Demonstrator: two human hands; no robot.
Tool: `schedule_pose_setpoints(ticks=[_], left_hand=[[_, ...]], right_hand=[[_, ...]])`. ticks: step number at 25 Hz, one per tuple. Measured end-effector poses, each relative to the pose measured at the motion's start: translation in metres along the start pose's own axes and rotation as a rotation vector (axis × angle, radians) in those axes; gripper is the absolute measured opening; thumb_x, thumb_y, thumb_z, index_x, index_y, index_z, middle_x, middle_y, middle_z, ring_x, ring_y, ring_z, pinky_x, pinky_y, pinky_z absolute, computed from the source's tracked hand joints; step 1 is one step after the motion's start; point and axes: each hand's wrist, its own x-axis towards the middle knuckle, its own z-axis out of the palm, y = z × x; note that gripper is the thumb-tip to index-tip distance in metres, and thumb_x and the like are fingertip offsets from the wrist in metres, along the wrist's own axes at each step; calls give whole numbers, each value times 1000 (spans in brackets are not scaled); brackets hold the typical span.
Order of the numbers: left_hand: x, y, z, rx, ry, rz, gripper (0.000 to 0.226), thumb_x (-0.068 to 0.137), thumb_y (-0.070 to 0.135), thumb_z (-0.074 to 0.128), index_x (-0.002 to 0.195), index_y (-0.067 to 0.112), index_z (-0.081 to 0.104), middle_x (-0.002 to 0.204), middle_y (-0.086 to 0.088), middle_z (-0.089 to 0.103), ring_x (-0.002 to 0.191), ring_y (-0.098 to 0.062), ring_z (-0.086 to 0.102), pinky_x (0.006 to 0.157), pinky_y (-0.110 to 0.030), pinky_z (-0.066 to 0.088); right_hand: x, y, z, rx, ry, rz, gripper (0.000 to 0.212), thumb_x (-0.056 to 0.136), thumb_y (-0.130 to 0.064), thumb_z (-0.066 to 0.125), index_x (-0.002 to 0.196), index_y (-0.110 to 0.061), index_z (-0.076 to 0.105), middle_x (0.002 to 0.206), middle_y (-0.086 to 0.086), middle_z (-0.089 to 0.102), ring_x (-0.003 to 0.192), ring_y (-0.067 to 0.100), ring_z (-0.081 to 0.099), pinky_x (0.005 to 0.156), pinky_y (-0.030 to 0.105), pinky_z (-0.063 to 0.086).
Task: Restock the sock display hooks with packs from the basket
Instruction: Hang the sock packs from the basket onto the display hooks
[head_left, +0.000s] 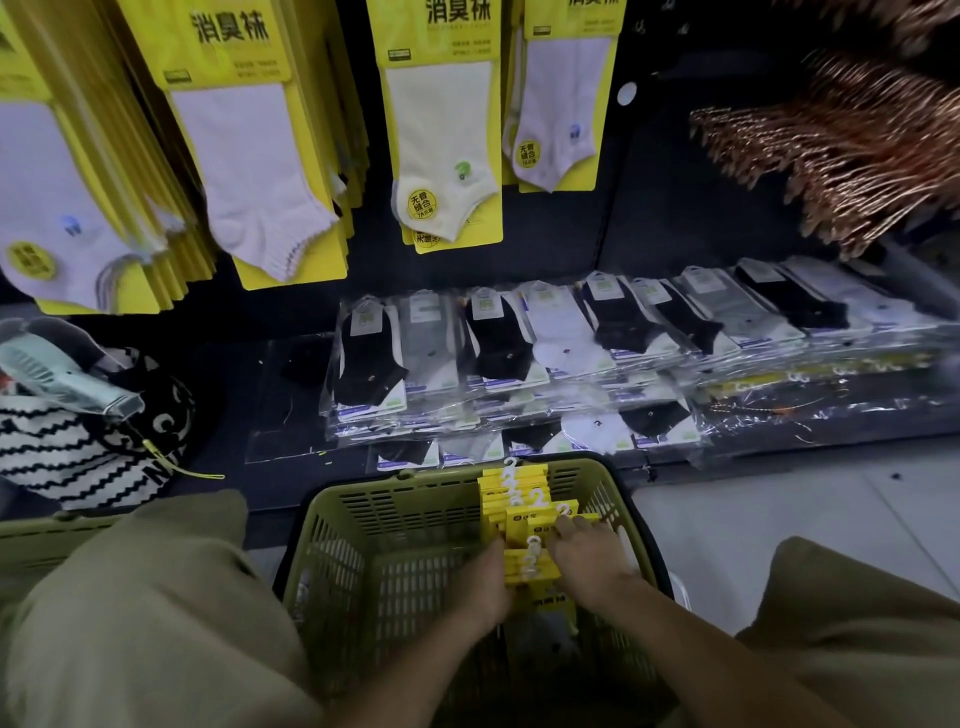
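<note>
- Yellow packs (525, 522) crowd the right side of the basket (363, 551); its left side is open.
- Right hand (589, 553) curls fingers over pack tops; left hand (485, 584) flanks the stack, fingers hidden, grip unclear.

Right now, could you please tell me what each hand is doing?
Left hand: grips the yellow sock packs.
Right hand: grips the same packs.
</note>
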Motion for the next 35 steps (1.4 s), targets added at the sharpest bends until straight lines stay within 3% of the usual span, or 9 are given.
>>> schedule_pose_setpoints(ticks=[3,9,14,18,21,24,29,32,35], left_hand=[[2,-4,-1,-36,20,4,34,84,22,61,117,27,54,117,-1,63,106,-20,59,85,-29,49],[8,-8,1,-50,57,-27,44,85,20,65,126,27,50,124,3,59,113,-17,56,88,-28,47],[6,-1,14,-151,102,-76,50,83,19,68,129,25,48,126,2,59,116,-17,56,91,-29,48],[11,0,14,-97,38,-72,51,85,16,64,130,27,44,125,1,58,114,-18,56,89,-30,48],[13,1,16,-88,22,-56,47,85,13,63,128,27,48,124,-1,59,113,-19,56,93,-33,48],[13,-3,12,-209,-17,-76,50,87,10,61,133,23,45,130,-2,55,119,-19,51,95,-30,44],[1,-11,-9,-444,-58,-78,54,90,12,59,138,17,34,134,-4,51,123,-20,47,102,-35,40],[-8,-13,-26,-565,-59,-15,55,90,15,59,137,20,30,128,1,50,114,-13,46,91,-23,41],[-16,-10,-44,-716,-27,35,48,89,15,61,130,23,36,120,5,54,106,-7,51,75,-8,44]], right_hand=[[-3,5,0,75,39,34,54,83,-36,64,130,-15,46,136,12,40,123,30,42,96,41,39],[-9,24,8,471,125,314,103,58,-58,79,137,-21,23,129,6,36,120,25,43,92,37,47],[-4,32,24,630,40,213,77,70,-40,77,132,-20,35,133,7,41,121,26,46,97,39,44],[-2,38,25,348,52,218,78,67,-63,67,131,-27,41,132,0,45,124,23,40,99,38,37],[-2,35,29,377,-15,180,78,67,-68,64,134,-37,37,132,0,49,124,26,43,101,43,31],[-3,33,29,565,18,138,73,67,-59,71,131,-38,42,127,-4,55,119,21,50,101,39,35],[-5,30,13,1208,31,57,60,66,-19,84,120,-27,57,115,-6,60,112,17,57,97,35,47],[-3,26,-4,1343,50,57,59,65,-16,85,119,-18,61,119,-4,61,112,15,57,100,37,46],[-3,23,-28,1478,100,76,57,68,-18,83,119,-19,59,113,-11,60,102,5,60,87,20,49]])
